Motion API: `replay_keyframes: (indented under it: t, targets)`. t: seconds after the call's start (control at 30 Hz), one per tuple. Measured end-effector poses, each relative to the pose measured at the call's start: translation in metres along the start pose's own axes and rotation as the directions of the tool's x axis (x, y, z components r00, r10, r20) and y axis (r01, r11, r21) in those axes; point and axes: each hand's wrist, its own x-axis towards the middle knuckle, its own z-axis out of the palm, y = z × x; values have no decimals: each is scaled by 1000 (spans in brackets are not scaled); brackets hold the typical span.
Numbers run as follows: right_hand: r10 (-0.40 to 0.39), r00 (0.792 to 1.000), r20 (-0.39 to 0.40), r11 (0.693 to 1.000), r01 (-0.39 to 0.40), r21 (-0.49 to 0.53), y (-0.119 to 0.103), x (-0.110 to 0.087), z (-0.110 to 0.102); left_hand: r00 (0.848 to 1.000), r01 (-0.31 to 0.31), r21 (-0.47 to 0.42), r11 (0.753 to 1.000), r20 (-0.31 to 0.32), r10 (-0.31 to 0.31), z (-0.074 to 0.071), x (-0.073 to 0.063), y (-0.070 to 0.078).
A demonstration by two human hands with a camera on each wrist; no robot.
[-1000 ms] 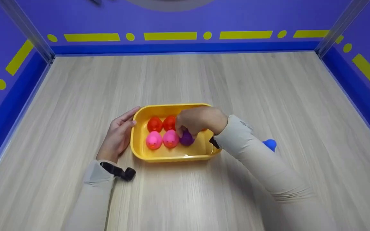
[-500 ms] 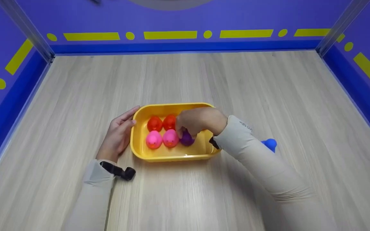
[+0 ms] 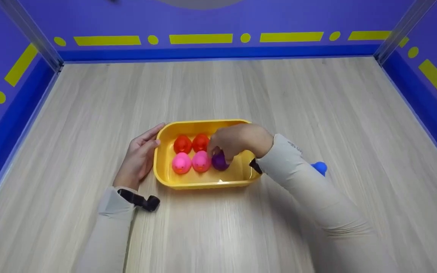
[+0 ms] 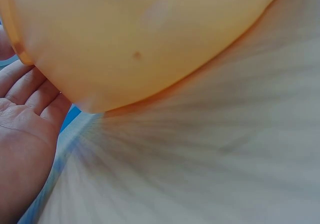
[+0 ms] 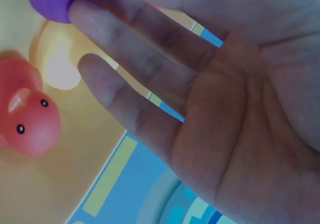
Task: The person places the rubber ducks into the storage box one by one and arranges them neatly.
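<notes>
Inside a yellow plastic tub, my right hand pinches a purple toy duck from above, its outer fingers stretched out in the right wrist view. Left of it sit two pink toy ducks in a front row. Two red toy ducks stand behind them. A further red duck with black eyes shows in the right wrist view. My left hand holds the tub's left end, thumb over the rim and fingers along the outer wall.
A blue toy lies on the wooden table to the right of the tub, partly hidden behind my right sleeve. Purple-blue walls with yellow marks stand along the back and sides of the table.
My right hand has shifted slightly to the right, and a little more of the purple duck shows between its fingers. The left hand keeps its hold on the tub.
</notes>
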Motion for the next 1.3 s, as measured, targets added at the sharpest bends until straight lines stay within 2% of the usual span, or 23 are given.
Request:
replay_keyframes:
  t: [0.23, 0.57, 0.67, 0.83, 1.0, 1.13, 1.3]
  targets:
    - [59, 998, -27, 998, -58, 40, 4, -6, -1, 1000, -4, -32, 999, -3, 4, -3, 1, 2]
    - [-43, 988, -150, 994, 57, 93, 18, -28, -6, 1000, 0, -22, 1000, -13, 0, -3, 1, 3]
    - [-69, 977, -199, 991, 90, 97, 25, -36, -5, 1000, -1, -20, 1000, -17, 1, -2, 1, 3]
    - [-63, 959, -277, 988, 99, 118, 36, -47, 0, 1000, -3, -21, 1000, -16, 3, -1, 1, 2]
    - [-113, 924, -365, 983, 157, 93, 46, -59, 7, 1000, -6, -22, 1000, -12, 6, -1, 1, 1]
    - [-125, 905, -407, 979, 178, 96, 54, -66, 13, 1000, 3, -21, 1000, -1, -4, 0, 0, 0]
    - [-107, 889, -446, 981, 168, 99, 65, -75, 22, 1000, 14, -33, 999, -3, -14, 1, 0, 0]
